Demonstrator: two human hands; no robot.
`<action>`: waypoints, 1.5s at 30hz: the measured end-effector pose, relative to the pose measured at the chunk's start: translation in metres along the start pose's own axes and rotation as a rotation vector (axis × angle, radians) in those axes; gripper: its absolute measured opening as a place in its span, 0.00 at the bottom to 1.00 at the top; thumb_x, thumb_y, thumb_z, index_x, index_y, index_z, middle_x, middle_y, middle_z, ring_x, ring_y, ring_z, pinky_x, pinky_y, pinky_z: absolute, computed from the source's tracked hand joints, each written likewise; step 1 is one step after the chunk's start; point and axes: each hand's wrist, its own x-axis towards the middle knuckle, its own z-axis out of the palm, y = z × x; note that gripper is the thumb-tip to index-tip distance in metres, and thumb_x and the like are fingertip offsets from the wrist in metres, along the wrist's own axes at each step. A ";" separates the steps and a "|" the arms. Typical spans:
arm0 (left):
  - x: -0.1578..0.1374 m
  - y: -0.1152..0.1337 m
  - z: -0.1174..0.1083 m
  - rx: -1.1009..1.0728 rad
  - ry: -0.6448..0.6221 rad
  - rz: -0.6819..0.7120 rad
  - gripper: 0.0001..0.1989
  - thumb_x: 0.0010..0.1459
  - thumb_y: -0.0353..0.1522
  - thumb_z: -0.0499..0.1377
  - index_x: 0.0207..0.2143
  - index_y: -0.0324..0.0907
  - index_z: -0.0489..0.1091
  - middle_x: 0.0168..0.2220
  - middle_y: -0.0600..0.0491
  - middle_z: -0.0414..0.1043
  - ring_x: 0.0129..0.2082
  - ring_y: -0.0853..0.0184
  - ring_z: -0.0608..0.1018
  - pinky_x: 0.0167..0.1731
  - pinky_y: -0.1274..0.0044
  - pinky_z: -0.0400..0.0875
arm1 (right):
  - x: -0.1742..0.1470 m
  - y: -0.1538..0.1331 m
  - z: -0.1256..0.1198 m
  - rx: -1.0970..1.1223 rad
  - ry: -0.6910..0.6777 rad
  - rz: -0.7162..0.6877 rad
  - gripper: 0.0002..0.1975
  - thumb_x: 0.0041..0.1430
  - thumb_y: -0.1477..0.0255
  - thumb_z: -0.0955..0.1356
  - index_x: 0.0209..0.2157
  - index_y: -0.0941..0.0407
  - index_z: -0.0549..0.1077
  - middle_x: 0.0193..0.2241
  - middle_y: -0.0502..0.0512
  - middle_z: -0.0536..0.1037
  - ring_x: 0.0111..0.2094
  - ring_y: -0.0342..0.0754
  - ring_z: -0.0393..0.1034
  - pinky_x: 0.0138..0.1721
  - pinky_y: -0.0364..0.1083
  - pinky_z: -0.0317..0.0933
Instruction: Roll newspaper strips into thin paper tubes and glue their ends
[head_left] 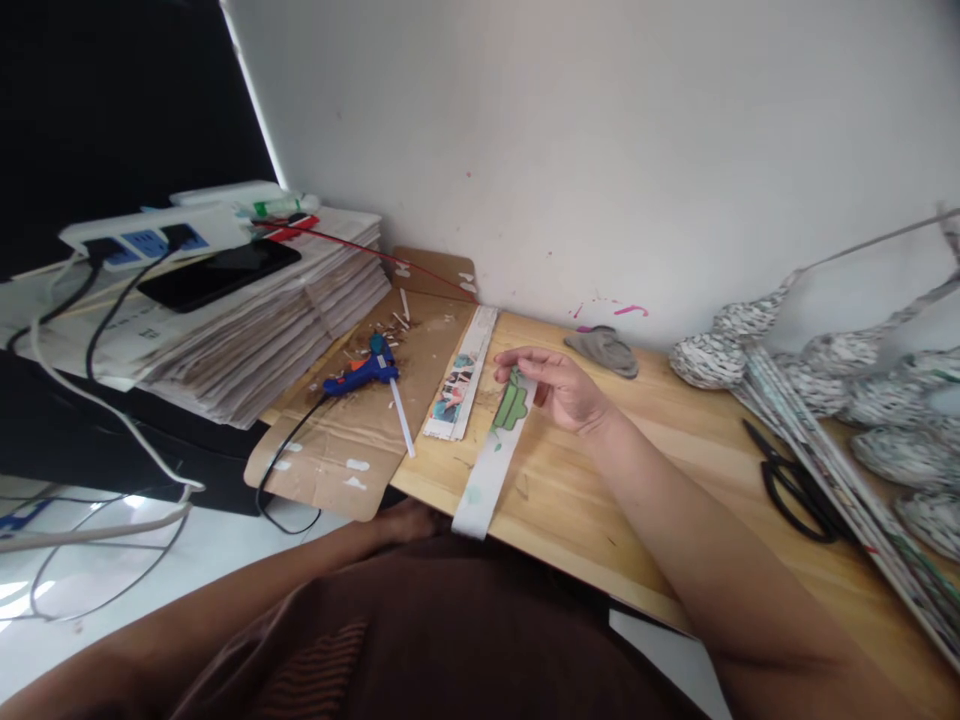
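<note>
Power strip (157,237): one, far left of the paper strip (491,475), two plugs in it.
Phone (221,275): one black phone, lying well left of the strip.
Paper stack (337,285): one tall pile, left of the strip.
Glue gun (365,372): one, blue, left of the strip, with one white glue stick (403,420).
Left hand (416,520): just left of the strip's lower end, dim and partly hidden; its grasp cannot be told.
Folded paper (461,375): one flat bundle, just left of the strip.
Paper strip: one, green-printed, slanting above the table (577,490) to its front edge.
Right hand (559,385): at the strip's upper end, pinching it between thumb and curled fingers.
Grey cloth (602,350): one, right of the strip.
Woven pieces (709,362): several, overlapping, well right of the strip.
Scissors (776,462): one pair, well right of the strip.
</note>
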 end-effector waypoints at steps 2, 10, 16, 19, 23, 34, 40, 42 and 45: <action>-0.002 0.001 -0.001 0.058 -0.035 0.028 0.06 0.46 0.28 0.62 0.27 0.46 0.77 0.39 0.63 0.79 0.51 0.57 0.74 0.50 0.76 0.64 | -0.002 -0.002 0.003 0.006 -0.070 0.038 0.13 0.53 0.71 0.70 0.41 0.59 0.77 0.35 0.56 0.79 0.34 0.47 0.74 0.33 0.45 0.69; -0.039 0.022 -0.030 0.139 -0.225 0.010 0.14 0.59 0.38 0.56 0.45 0.55 0.76 0.47 0.58 0.76 0.50 0.57 0.75 0.51 0.70 0.66 | -0.006 -0.004 0.014 0.012 -0.179 0.074 0.17 0.47 0.77 0.69 0.42 0.58 0.76 0.33 0.53 0.78 0.28 0.43 0.72 0.31 0.44 0.69; -0.090 0.050 -0.058 -0.141 -0.318 -0.238 0.20 0.58 0.45 0.55 0.53 0.57 0.69 0.54 0.57 0.70 0.57 0.58 0.69 0.57 0.67 0.56 | 0.002 0.004 0.004 0.102 0.050 0.017 0.11 0.52 0.71 0.70 0.39 0.58 0.77 0.28 0.52 0.76 0.27 0.40 0.69 0.26 0.38 0.63; -0.099 0.047 -0.062 -0.316 -0.221 -0.255 0.22 0.57 0.48 0.55 0.52 0.55 0.71 0.54 0.56 0.71 0.58 0.58 0.67 0.57 0.68 0.55 | 0.005 0.010 0.000 0.135 0.176 0.018 0.10 0.53 0.66 0.71 0.33 0.58 0.77 0.25 0.52 0.75 0.25 0.40 0.68 0.27 0.39 0.62; -0.093 0.017 -0.060 -0.611 -0.003 -0.375 0.29 0.54 0.54 0.53 0.49 0.46 0.73 0.50 0.48 0.74 0.50 0.57 0.74 0.49 0.69 0.66 | 0.006 0.016 -0.002 0.132 0.222 0.041 0.11 0.50 0.65 0.72 0.31 0.59 0.78 0.24 0.53 0.75 0.26 0.41 0.68 0.27 0.40 0.62; -0.093 0.007 -0.075 -0.662 0.348 -0.308 0.25 0.52 0.50 0.60 0.39 0.37 0.74 0.44 0.43 0.75 0.40 0.62 0.76 0.40 0.73 0.69 | 0.005 0.021 -0.001 0.080 0.213 0.064 0.11 0.50 0.65 0.73 0.32 0.60 0.77 0.25 0.53 0.75 0.26 0.42 0.68 0.29 0.41 0.62; -0.082 0.001 -0.069 -0.591 0.506 -0.346 0.28 0.43 0.53 0.63 0.33 0.37 0.74 0.37 0.43 0.76 0.33 0.62 0.76 0.32 0.74 0.67 | 0.006 0.024 -0.002 0.053 0.219 0.076 0.13 0.49 0.64 0.73 0.33 0.59 0.78 0.25 0.52 0.76 0.25 0.42 0.69 0.27 0.40 0.62; -0.078 0.001 -0.068 -0.514 0.537 -0.360 0.29 0.43 0.55 0.62 0.29 0.36 0.74 0.35 0.43 0.76 0.32 0.63 0.75 0.29 0.75 0.65 | 0.006 0.024 -0.002 0.044 0.209 0.071 0.13 0.50 0.65 0.72 0.33 0.59 0.78 0.25 0.52 0.76 0.26 0.41 0.68 0.26 0.39 0.61; -0.079 0.005 -0.069 -0.410 0.494 -0.378 0.31 0.45 0.58 0.58 0.27 0.37 0.73 0.33 0.43 0.77 0.30 0.63 0.75 0.24 0.77 0.60 | 0.006 0.022 -0.002 0.054 0.178 0.066 0.11 0.51 0.65 0.72 0.33 0.59 0.78 0.26 0.53 0.76 0.26 0.41 0.68 0.26 0.39 0.61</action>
